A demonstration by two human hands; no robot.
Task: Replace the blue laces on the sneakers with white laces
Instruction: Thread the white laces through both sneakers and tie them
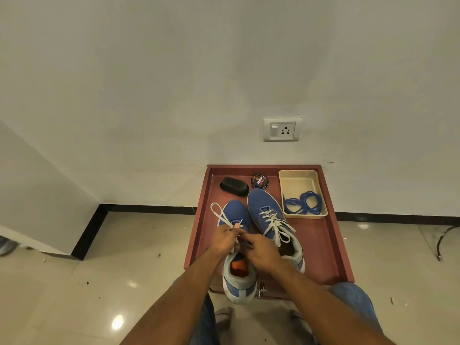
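Two blue sneakers stand on a red-brown table (323,245). The right sneaker (266,207) carries a white lace (276,225) tied in a bow. The left sneaker (236,270) overhangs the table's front edge. My left hand (224,239) pinches its white lace (219,215), whose loop sticks out up and to the left. My right hand (261,250) grips the same lace over the tongue. Blue laces (303,202) lie coiled in a cream tray (298,180) at the back right.
A black shoe brush (234,186) and a round polish tin (260,181) sit at the table's back edge. A wall with a socket (282,129) rises behind. Glossy floor tiles surround the table. My knees in jeans (353,297) are below it.
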